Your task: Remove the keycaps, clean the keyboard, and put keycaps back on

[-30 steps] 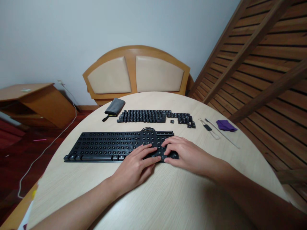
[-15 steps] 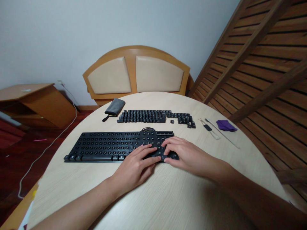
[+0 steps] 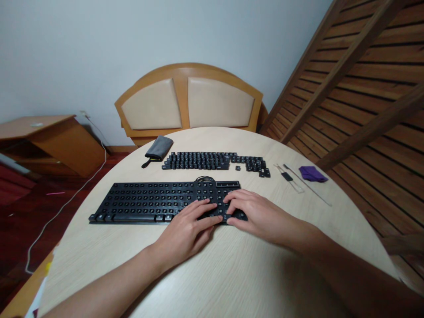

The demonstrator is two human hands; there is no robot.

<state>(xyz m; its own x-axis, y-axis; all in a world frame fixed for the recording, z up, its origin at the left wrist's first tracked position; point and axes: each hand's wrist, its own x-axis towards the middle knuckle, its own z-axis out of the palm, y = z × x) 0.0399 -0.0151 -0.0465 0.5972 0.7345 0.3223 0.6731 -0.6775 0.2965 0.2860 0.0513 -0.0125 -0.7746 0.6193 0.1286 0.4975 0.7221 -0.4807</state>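
Note:
A black keyboard (image 3: 142,198) lies flat on the table, most of its keycaps off and the key sockets showing; the bottom row still has several caps at the left. My left hand (image 3: 190,225) rests over its right part, fingers stretched forward and the index fingertip touching near the number pad. My right hand (image 3: 248,211) arches over the number pad, fingers bent and apart, thumb and index tips at the lower keys. No held item shows in either hand. Beyond the keyboard, loose black keycaps (image 3: 195,161) stand in rows, with one single keycap (image 3: 237,168) apart.
On the round table (image 3: 232,274) are a grey pouch (image 3: 159,148), a wire keycap puller (image 3: 287,176), a thin brush (image 3: 308,185) and a folded purple cloth (image 3: 312,173). A headboard (image 3: 188,97) stands behind, a slatted wooden screen (image 3: 357,110) at right.

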